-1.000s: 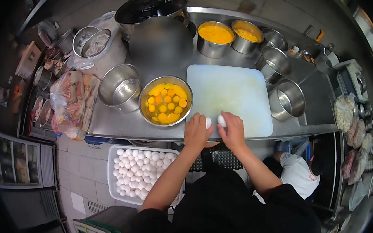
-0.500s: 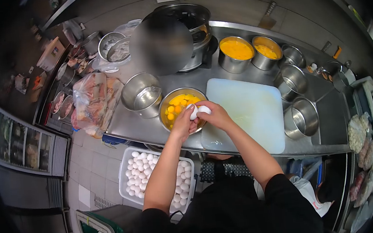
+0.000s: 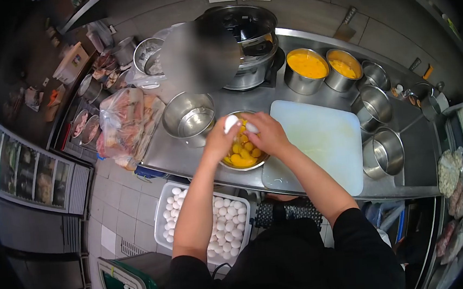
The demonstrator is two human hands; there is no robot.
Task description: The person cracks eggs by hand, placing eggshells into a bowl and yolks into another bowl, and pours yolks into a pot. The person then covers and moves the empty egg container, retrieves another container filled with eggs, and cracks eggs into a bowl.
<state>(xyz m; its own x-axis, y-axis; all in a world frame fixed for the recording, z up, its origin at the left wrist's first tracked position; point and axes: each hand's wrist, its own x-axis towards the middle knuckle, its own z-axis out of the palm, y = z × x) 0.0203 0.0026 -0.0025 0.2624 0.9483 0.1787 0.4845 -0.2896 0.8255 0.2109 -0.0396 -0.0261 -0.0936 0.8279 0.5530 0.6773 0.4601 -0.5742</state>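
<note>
Over a metal bowl (image 3: 227, 164) full of yolks and clear egg white, my two hands are slightly apart. My left hand (image 3: 219, 140) is closed on a white egg (image 3: 231, 123) at the bowl's left side. My right hand (image 3: 270, 135) is closed around another white egg (image 3: 251, 127), mostly covered by its fingers. Whether either shell is cracked through, I cannot tell. Several egg yolks (image 3: 243, 155) show between and below the hands.
A metal pot (image 3: 188, 115) stands left of the bowl, a white cutting board (image 3: 318, 143) right. Behind are two pots of yellow egg (image 3: 307, 65). More metal pots (image 3: 383, 152) line the right. A tub of eggs (image 3: 230, 226) sits below; bagged meat (image 3: 126, 123) lies left.
My hands were together with two eggs touching; now they have moved apart over the bowl, one egg in each. The whole view has shifted slightly.
</note>
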